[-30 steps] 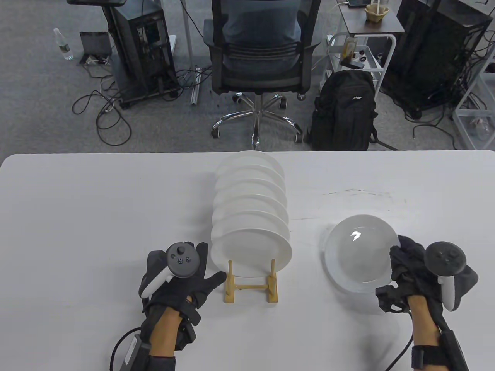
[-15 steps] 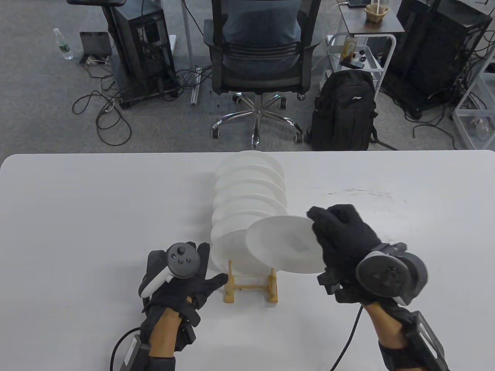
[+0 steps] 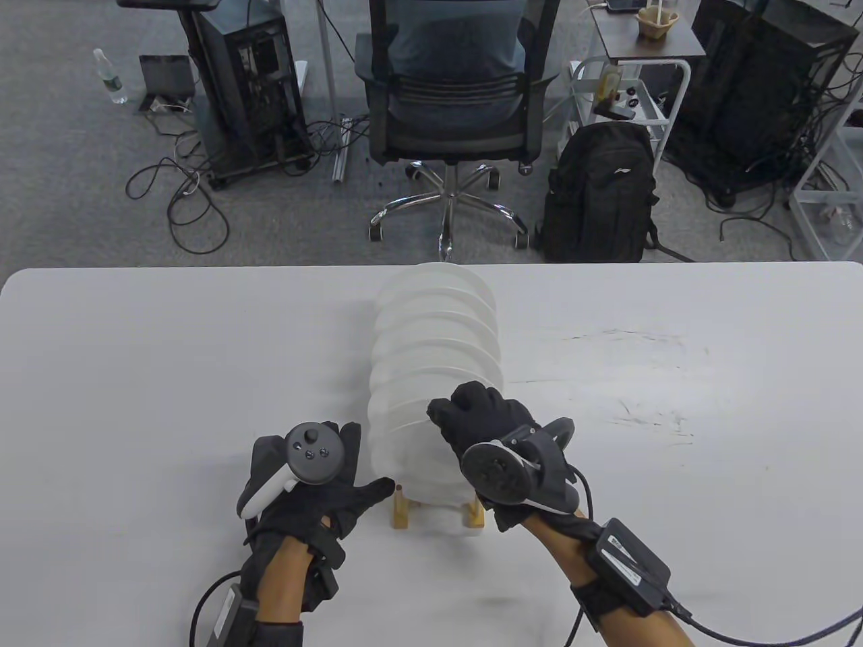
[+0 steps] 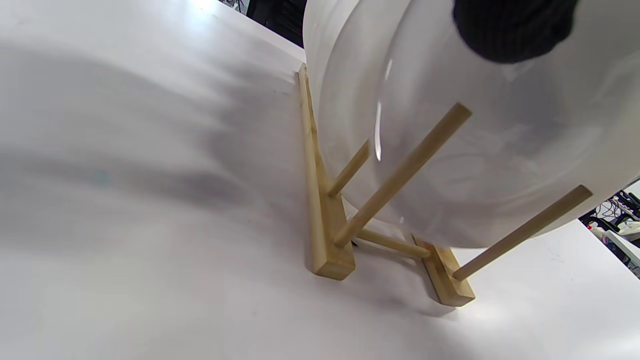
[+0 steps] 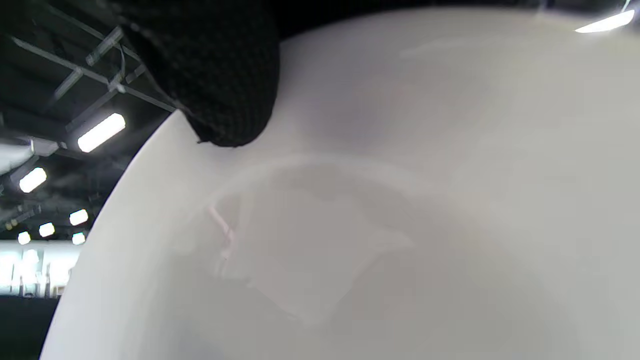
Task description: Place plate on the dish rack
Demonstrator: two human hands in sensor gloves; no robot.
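Observation:
A wooden dish rack [image 3: 402,513] stands mid-table with several white plates [image 3: 438,323] upright in it. My right hand [image 3: 492,438] grips a white plate [image 3: 421,475] by its top rim and holds it upright at the rack's front end. In the left wrist view this plate [image 4: 500,150] sits between the front pegs of the rack [image 4: 325,240], with a right fingertip [image 4: 510,30] over its rim. It fills the right wrist view [image 5: 375,225]. My left hand [image 3: 303,485] rests flat on the table, its thumb tip touching the rack's front left corner.
The white table [image 3: 135,371] extends to both sides of the rack. An office chair [image 3: 448,101] and a black backpack [image 3: 600,195] stand on the floor beyond the table's far edge.
My right hand lifted the plate from the table on the right, carried it left, tipped it upright and brought it down at the rack's front. The left hand stayed put.

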